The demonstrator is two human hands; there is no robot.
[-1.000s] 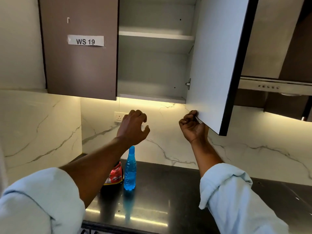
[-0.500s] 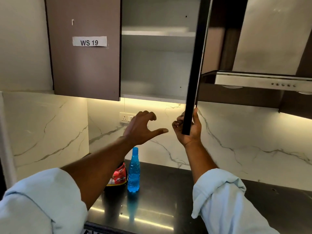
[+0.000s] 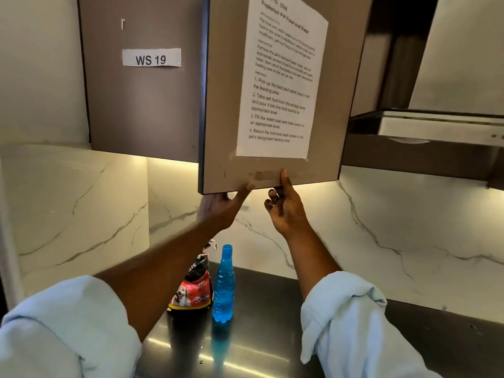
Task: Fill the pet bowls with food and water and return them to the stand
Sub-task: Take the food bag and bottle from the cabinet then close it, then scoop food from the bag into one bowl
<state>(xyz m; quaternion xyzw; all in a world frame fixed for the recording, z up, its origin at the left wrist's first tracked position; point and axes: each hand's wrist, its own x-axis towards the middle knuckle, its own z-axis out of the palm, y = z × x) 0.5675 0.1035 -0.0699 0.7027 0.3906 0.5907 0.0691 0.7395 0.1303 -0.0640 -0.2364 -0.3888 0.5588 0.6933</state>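
A red and black pet food bag stands on the steel counter, with a blue water bottle upright just to its right. No bowls or stand are in view. Above them, both hands are at the lower edge of a wall cabinet door. My left hand grips that edge, thumb on the front face and fingers behind it. My right hand has its thumb on the front face and its fingers curled just under the edge.
A printed instruction sheet is taped to the door's front. The left cabinet door carries a label "WS 19". A range hood juts out at the right. Marble backsplash lines the wall behind the counter.
The cabinet door has swung from wide open to nearly closed, hiding the shelves. My left hand rose and took hold of its lower edge; my right hand stayed on the door.
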